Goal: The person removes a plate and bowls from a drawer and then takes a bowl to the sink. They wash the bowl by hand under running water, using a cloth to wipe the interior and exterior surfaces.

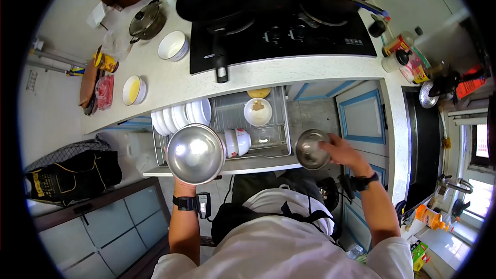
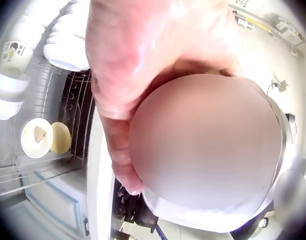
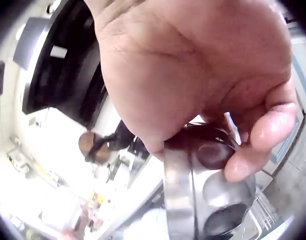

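Watched from my remote station, the head view looks forward and down from above across the stove (image 1: pixel 320 44) and wire rack (image 1: pixel 223 104); my left-wrist view faces the left hand (image 2: pixel 158 55) at close range, my right-wrist view the right hand (image 3: pixel 198 65), equally near. Head and left-wrist views share the rack's small white bowl (image 1: pixel 257 118).

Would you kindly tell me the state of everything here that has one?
Large metal bowl: in left grip
Small metal bowl: in right grip
Drawer: pulled open
Small pot: lid on
Large pot: uncovered
White dishes: standing on edge
Left counter bowl: upright, yellow contents
Right counter bowl: upright
Drawer bowl: upright, brown contents
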{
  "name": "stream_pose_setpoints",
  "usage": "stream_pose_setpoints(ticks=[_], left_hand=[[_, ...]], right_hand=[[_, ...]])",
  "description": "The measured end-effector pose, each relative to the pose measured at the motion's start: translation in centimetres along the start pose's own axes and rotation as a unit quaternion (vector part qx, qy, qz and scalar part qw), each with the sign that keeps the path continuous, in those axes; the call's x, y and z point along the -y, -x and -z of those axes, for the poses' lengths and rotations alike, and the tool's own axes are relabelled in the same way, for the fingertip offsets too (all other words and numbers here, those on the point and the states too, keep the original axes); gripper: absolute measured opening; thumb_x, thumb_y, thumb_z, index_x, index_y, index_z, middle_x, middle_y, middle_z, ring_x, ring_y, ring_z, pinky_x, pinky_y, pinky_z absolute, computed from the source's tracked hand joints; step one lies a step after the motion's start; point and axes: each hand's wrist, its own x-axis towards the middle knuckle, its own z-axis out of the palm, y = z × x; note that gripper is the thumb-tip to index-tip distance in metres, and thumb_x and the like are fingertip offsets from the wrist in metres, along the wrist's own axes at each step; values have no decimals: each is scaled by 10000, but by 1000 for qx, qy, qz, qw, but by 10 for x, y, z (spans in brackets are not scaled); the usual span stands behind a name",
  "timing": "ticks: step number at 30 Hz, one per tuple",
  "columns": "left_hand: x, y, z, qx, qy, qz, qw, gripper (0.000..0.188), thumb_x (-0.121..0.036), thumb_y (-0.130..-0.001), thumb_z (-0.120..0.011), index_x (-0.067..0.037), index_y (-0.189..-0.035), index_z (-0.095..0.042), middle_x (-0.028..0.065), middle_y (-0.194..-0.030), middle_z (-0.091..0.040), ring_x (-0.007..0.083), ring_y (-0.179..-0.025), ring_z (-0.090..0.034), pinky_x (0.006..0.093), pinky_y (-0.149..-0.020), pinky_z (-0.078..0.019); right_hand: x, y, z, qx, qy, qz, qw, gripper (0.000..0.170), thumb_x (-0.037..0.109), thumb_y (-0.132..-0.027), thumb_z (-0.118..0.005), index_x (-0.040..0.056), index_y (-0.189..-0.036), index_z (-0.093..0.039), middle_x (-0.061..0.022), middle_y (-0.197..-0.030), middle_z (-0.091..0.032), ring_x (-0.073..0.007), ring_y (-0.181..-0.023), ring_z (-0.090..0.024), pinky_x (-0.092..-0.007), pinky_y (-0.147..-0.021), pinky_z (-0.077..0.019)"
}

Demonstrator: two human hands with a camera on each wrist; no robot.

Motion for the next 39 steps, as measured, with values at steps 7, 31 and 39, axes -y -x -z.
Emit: stream_pose_setpoints(ticks=[7, 31, 39], left_hand=[[-74, 4, 53, 51, 72, 71, 994, 698, -615, -891, -383, -73, -1322, -469, 138, -1333, -500, 321, -1197, -484, 512, -1015, -387], [-110, 7, 58, 49, -94, 107, 989, 941, -679, -782, -540, 7, -1387, -318, 188, -1301, -490, 309, -1171, -513, 472, -956, -454], [-100, -4, 51, 84, -129, 131, 979, 949, -692, -778, -530, 10, -1381, -321, 192, -1284, -497, 307, -1157, -520, 464, -943, -460]], right_hand=[[51, -113, -128, 61, 263, -5, 963, 648, 394, -768, -572, -48, -1231, -472, -244, -1205, -573, -359, -1142, -545, -386, -954, -431], [43, -243, -272, -118, 296, -130, 939, 430, 215, -847, -533, -16, -1189, -411, -261, -1216, -491, -383, -1091, -559, -435, -910, -479], [44, -223, -264, -25, 227, -97, 969, 674, 315, -760, -649, -15, -1271, -361, -269, -1257, -462, -416, -1172, -485, -476, -978, -409]])
